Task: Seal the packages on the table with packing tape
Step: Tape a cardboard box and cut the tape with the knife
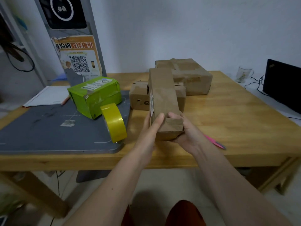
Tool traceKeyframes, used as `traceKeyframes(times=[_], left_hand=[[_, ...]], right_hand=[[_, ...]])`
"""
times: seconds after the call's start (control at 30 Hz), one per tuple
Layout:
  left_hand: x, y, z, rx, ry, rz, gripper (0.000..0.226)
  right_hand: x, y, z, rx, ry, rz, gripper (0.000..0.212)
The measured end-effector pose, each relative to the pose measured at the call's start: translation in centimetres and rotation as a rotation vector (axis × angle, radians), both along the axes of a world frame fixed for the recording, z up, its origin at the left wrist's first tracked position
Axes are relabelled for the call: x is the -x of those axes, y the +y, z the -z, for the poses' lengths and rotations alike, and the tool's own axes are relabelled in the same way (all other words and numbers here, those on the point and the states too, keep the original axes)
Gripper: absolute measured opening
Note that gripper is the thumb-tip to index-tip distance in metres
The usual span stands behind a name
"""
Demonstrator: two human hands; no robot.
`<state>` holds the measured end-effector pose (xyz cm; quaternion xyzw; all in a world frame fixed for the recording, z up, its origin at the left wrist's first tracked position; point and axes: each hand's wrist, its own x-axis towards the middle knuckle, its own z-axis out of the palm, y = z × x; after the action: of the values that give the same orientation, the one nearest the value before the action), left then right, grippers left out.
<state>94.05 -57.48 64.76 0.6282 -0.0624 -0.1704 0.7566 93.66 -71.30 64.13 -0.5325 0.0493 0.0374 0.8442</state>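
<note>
I hold a long brown cardboard box [162, 98] over the wooden table [236, 121], its near end towards me. My left hand [150, 128] grips its left side with the thumb on top. My right hand [184, 132] cups the near right corner from below, thumb on the top flap. A roll of yellow packing tape [114, 123] stands on edge to the left, on a grey mat [48, 132]. A green box [96, 95] wrapped in clear tape sits behind the roll. Two more brown boxes, a small one [140, 97] and a large one [192, 75], lie behind the held box.
Pink-handled scissors [216, 142] lie on the table just right of my right wrist. A white pad [47, 97] lies at the far left. A glass mug [243, 74] and a black screen [283, 84] with cables stand at the right. A grey post with a poster [78, 57] rises behind.
</note>
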Motion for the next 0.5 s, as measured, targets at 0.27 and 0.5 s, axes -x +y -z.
traceKeyframes(times=[0.27, 0.5], left_hand=[[0.2, 2.0, 0.3, 0.130, 0.174, 0.127, 0.060], [0.8, 2.3, 0.1, 0.119, 0.084, 0.174, 0.063]], right_hand=[[1.8, 1.0, 0.3, 0.431, -0.179, -0.113, 0.119], [2.7, -0.3, 0.6, 0.360, -0.219, -0.242, 0.133]])
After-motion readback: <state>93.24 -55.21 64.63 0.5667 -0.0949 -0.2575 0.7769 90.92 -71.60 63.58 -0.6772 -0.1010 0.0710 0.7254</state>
